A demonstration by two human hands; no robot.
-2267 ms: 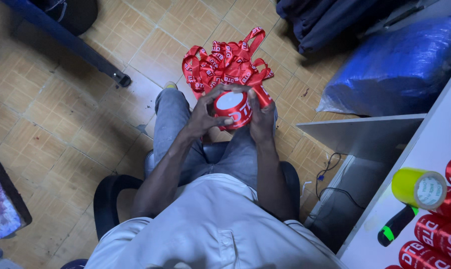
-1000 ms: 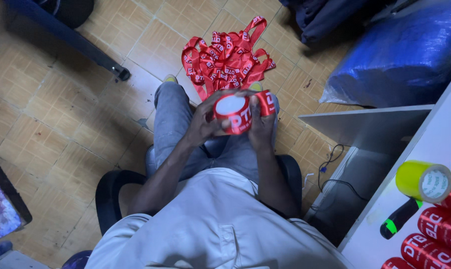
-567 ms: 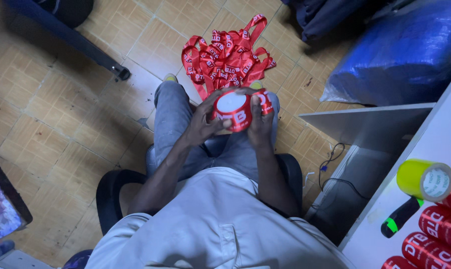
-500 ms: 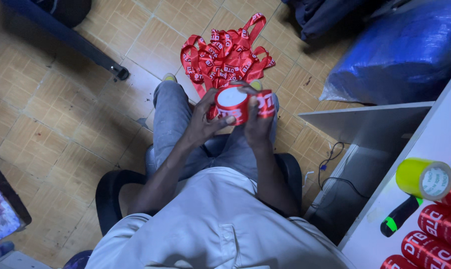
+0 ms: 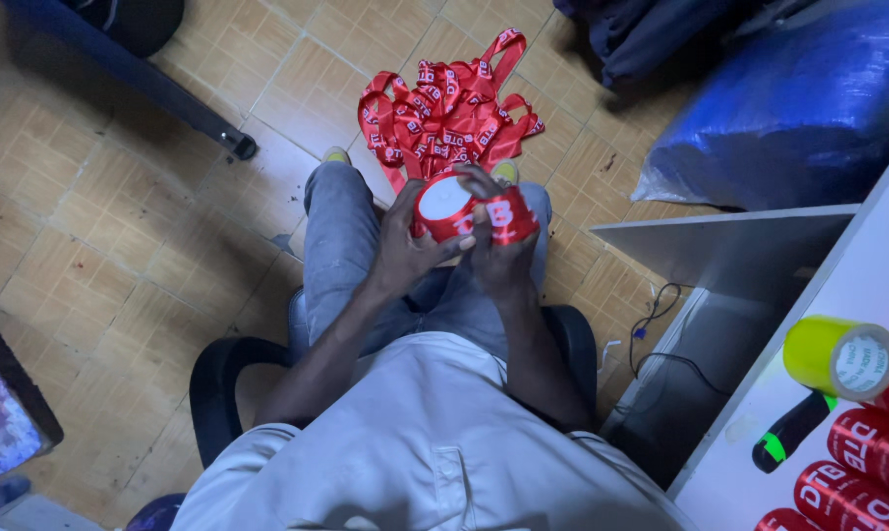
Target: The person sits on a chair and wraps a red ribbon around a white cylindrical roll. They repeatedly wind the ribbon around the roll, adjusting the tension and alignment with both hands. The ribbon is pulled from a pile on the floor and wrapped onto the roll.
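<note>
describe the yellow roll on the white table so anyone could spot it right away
Find the white table at the right edge. Lying on it above the red rolls is the yellow roll, with a black and green marker just below it. It is the only yellow roll among red ones.

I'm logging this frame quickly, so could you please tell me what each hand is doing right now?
Left hand: closed around the red ribbon roll.
Right hand: gripping the same roll, with the ribbon strand across its fingers.

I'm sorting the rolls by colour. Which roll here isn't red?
The yellow-green roll on the white shelf at the right. The roll in the hands and the rolls stacked below the yellow-green one are all red.
</note>
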